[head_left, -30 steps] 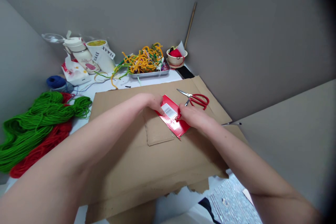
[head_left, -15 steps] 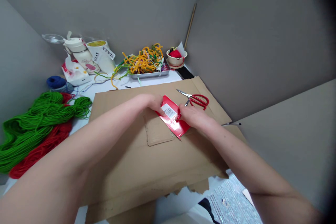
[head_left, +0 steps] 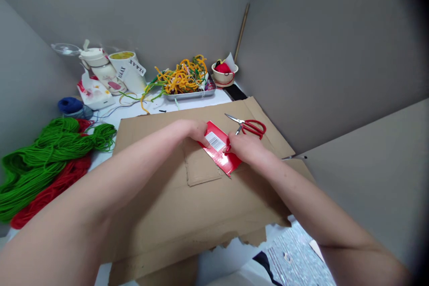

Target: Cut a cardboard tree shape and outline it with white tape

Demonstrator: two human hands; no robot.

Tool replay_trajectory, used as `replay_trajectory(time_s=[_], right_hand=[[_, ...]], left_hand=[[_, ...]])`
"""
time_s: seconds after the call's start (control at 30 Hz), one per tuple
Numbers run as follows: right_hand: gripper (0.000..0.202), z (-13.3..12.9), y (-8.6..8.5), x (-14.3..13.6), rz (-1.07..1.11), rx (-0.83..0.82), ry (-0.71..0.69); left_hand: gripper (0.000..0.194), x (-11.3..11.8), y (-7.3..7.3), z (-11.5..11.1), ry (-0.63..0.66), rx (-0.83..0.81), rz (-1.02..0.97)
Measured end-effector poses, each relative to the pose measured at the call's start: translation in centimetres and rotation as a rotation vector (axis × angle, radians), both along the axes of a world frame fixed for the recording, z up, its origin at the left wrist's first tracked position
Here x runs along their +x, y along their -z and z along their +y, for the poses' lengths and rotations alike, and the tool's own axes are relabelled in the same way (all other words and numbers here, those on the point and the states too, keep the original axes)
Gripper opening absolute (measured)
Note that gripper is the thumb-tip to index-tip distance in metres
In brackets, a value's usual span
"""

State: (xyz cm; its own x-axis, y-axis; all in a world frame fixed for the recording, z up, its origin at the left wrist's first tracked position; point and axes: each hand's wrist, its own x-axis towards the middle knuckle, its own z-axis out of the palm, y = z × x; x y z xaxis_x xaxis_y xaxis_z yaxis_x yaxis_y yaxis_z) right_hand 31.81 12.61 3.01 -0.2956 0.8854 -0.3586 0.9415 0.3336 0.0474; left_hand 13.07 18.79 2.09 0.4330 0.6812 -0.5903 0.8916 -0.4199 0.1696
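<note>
A red glossy card (head_left: pixel 231 161) with a white barcode label lies slanted on a large brown cardboard sheet (head_left: pixel 161 223). At its upper left edge, my left hand (head_left: pixel 198 133) grips the card, thumb on top near the barcode. My right hand (head_left: pixel 244 146) is closed around a thin pen-like tool (head_left: pixel 238 130), whose upper end sticks out above the fingers; its tip is hard to make out over the card. Red-handled scissors (head_left: pixel 254 128) lie just beyond my right hand. Below the card is a smaller cardboard piece (head_left: pixel 203 172).
Green yarn (head_left: pixel 43 156) and red yarn (head_left: pixel 63 183) lie at the left. Behind the sheet stand a bottle (head_left: pixel 107 76), a white cup (head_left: pixel 132 76), a metal tray (head_left: pixel 191 95) of orange yarn scraps and a bowl (head_left: pixel 224 77). A wall (head_left: pixel 335 62) rises at the right.
</note>
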Motion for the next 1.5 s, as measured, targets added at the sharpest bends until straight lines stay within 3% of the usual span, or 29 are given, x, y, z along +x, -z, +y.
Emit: replay_trajectory(time_s=[0.27,0.4,0.47,0.6,0.77,0.87,1.07,1.5], right_hand=[[0.049,-1.0,-0.2,-0.1,0.003,0.121,0.023],[0.047,-2.1,-0.8,0.2,0.080,0.336,-0.019],[0.041,-2.9,-1.4,0.5,0.261,0.376,-0.042],[0.029,-5.1,-2.1,0.9,0.807,0.178,-0.074],[0.028,-6.5,-0.3,-0.3,1.203,0.119,-0.008],[0.017,-6.3,1.3,-1.4,1.244,0.145,-0.032],[0.017,-5.1,3.3,-2.8,1.224,0.228,-0.134],[0.017,-4.6,4.1,-3.2,1.155,0.207,-0.112]], left_hand=[[0.079,0.3,-0.1,0.2,0.004,0.004,0.041],[0.081,0.5,-0.5,0.1,0.004,0.008,0.067],[0.080,0.6,-0.6,0.0,0.005,0.010,0.074],[0.075,0.8,-0.7,0.0,0.000,0.016,0.093],[0.071,0.7,-0.1,0.3,0.005,0.024,0.082],[0.068,0.6,0.1,0.4,0.011,0.038,0.083],[0.061,0.6,0.0,0.1,0.033,0.053,0.067],[0.061,0.8,-0.6,-0.4,0.039,0.053,0.058]])
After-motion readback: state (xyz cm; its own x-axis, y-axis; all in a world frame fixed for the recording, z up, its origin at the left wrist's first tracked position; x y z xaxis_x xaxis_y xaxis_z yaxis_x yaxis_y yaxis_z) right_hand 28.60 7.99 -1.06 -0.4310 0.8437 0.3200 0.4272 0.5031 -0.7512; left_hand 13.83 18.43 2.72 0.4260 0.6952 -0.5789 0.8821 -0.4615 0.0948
